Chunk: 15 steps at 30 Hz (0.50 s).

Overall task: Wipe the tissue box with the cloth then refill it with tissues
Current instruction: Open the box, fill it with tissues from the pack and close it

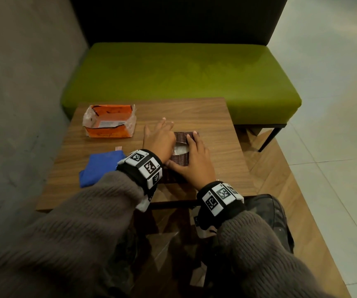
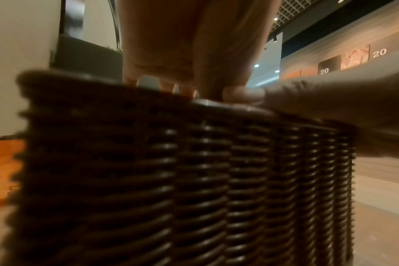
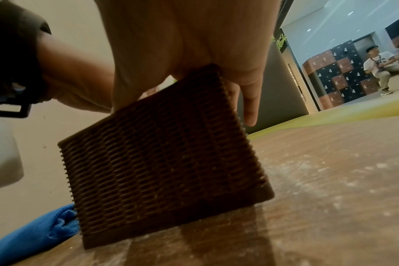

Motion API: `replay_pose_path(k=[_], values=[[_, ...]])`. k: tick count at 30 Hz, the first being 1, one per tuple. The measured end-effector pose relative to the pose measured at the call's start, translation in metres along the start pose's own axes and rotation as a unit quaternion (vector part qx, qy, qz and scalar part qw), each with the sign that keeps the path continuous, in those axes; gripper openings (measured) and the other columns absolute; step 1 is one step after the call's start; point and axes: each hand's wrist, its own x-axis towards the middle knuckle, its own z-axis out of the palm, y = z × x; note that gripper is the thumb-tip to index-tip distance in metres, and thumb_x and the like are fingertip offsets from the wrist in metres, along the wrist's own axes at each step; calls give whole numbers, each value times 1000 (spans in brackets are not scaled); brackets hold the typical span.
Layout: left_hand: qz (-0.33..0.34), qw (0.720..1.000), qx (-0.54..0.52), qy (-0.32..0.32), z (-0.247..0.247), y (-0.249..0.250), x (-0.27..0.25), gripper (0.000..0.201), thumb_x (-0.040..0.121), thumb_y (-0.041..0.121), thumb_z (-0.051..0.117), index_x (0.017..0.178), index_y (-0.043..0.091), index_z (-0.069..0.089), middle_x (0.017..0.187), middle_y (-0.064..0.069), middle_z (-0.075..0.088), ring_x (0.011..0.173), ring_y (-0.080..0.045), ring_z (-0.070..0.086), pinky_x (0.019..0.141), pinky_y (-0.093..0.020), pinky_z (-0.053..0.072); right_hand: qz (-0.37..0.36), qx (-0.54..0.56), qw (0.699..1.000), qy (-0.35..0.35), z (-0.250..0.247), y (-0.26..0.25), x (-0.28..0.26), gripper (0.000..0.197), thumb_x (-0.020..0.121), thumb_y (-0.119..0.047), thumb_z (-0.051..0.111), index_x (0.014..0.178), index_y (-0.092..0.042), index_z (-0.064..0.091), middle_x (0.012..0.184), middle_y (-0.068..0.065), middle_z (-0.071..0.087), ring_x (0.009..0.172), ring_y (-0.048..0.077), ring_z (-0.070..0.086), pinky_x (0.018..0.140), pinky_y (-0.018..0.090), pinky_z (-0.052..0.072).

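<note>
left hand (image 1: 159, 139) fingers (image 1: 165, 125) flat atop the tissue box (image 1: 180, 159) — right hand (image 1: 194, 163) fingers (image 1: 191, 140) clasped round its side

— The box (image 1: 180, 159)?
— Dark brown and woven like wicker; squarish; it stands near the middle of the tabletop (image 1: 205, 117) with its slot facing up; a white tissue (image 1: 180, 149) shows in the slot.
— And the cloth (image 1: 100, 166)?
— Blue; loosely folded and rumpled; it lies on the tabletop just left of the box, toward the near edge.
— The spare tissues?
— An orange pack (image 1: 108, 123); its clear wrapper is torn open on top; it sits at the far left corner, apart from both box and cloth.
</note>
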Motion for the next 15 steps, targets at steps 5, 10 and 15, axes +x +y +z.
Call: replay_pose_path(k=[5, 10, 15], values=[[49, 997, -50, 13, -2, -11, 1, 4, 77, 26, 69, 73, 28, 69, 147, 10, 37, 141, -15, 18, 103, -48, 24, 3, 6, 1000, -2, 0, 1, -1, 105, 76, -66, 66, 154, -13, 21, 164, 3, 7, 147, 26, 18, 120, 38, 20], [50, 982, -175, 55, -8, -30, -9, 4, 80, 26, 69, 79, 24, 72, 134, 8, 49, 131, -15, 33, 103, -47, 25, -1, 13, 1000, 2, 1, 2, 0, 105, 76, -67, 65, 154, -13, 21, 164, 2, 6, 148, 25, 16, 120, 37, 18], [41, 952, -277, 127, 3, -36, -21, 3, 78, 21, 70, 76, 19, 69, 117, 1, 57, 113, -17, 49, 96, -38, 38, -4, 27, 1000, 7, 1, 2, 0, 106, 75, -66, 67, 153, -11, 21, 164, 3, 9, 149, 24, 15, 121, 37, 18]])
